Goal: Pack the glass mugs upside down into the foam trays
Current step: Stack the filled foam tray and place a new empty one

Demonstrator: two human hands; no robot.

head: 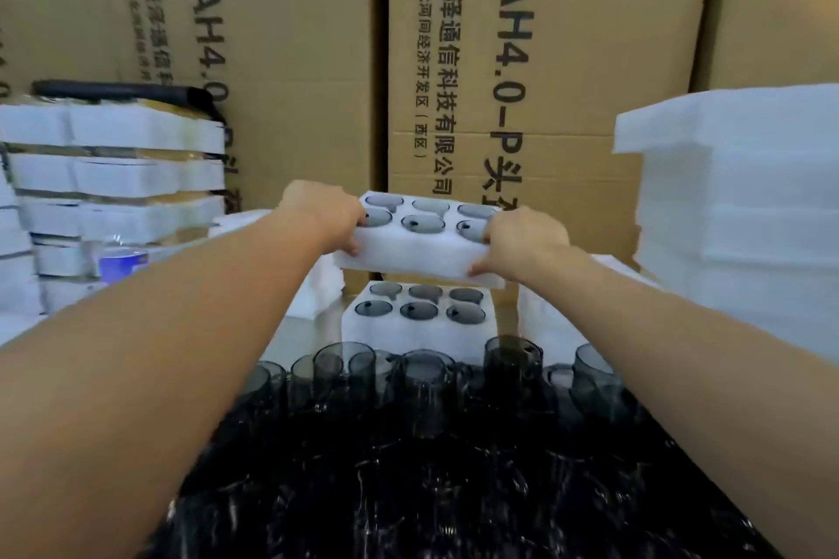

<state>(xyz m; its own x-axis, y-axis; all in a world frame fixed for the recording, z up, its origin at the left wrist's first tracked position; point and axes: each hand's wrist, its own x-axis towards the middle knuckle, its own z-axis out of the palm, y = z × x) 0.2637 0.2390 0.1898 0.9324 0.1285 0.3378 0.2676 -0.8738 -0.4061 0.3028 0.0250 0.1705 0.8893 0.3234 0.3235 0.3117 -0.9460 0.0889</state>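
Now: a filled foam tray held straight above its twin.
Both hands grip the upper foam tray (408, 251) at mid-frame. The left hand (324, 213) curls round its left end and the right hand (522, 241) round its right end, thumbs on the front face. Its long axis runs left to right, roughly parallel to the lower foam tray (408, 336) just beneath, not touching it. Loose glass mugs (426, 381) crowd the lower frame, nearer the person.

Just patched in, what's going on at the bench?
A person's left hand and right hand grip the ends of a white foam tray filled with smoky grey glass mugs, held above a second filled white foam tray lying below it. More loose grey mugs stand in front.
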